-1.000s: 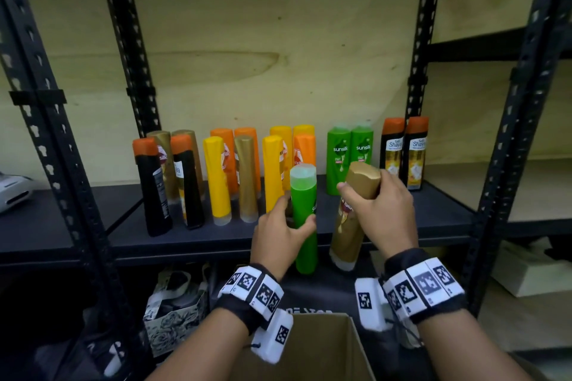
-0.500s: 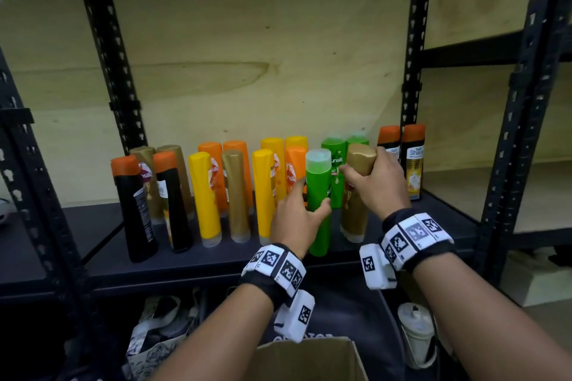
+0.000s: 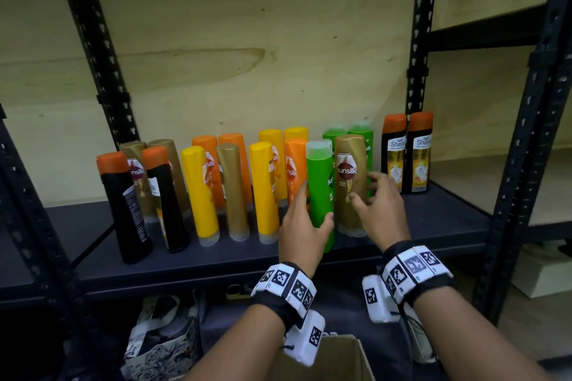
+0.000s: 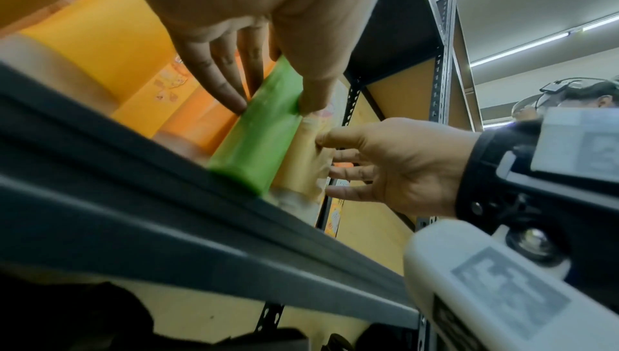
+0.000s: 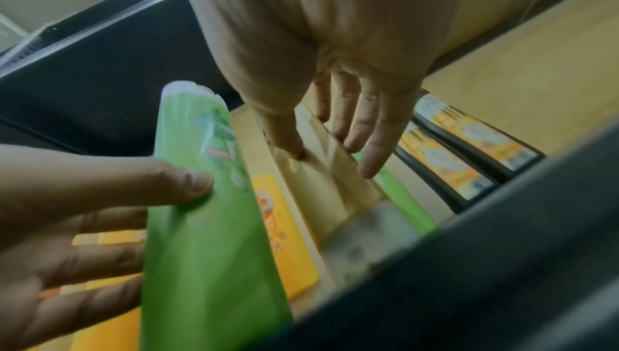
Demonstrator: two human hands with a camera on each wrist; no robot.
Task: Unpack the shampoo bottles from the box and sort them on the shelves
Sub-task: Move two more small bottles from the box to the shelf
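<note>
A green shampoo bottle (image 3: 320,189) stands at the front of the dark shelf (image 3: 216,260), and my left hand (image 3: 315,202) grips it with the thumb in front and the fingers behind. Close on its right a gold Sunsilk bottle (image 3: 348,182) stands upright on the shelf. My right hand (image 3: 363,190) is spread around it with straight fingers, the thumb just touching its label. The left wrist view shows the green bottle (image 4: 258,139) pinched and the gold bottle (image 4: 304,160) beside it. In the right wrist view, straight fingers (image 5: 368,166) hover over the gold bottle (image 5: 321,179).
Black, gold, yellow, orange and green bottles stand in rows across the shelf; two black Shayla bottles (image 3: 405,155) are at the right end. Black uprights (image 3: 421,40) frame the bay. An open cardboard box (image 3: 334,359) sits below my wrists, with a patterned bag (image 3: 164,340) on its left.
Both bottles were lifted from below shelf height onto the shelf. The gold one now stands upright, and my right hand has let go of its cap and opened.
</note>
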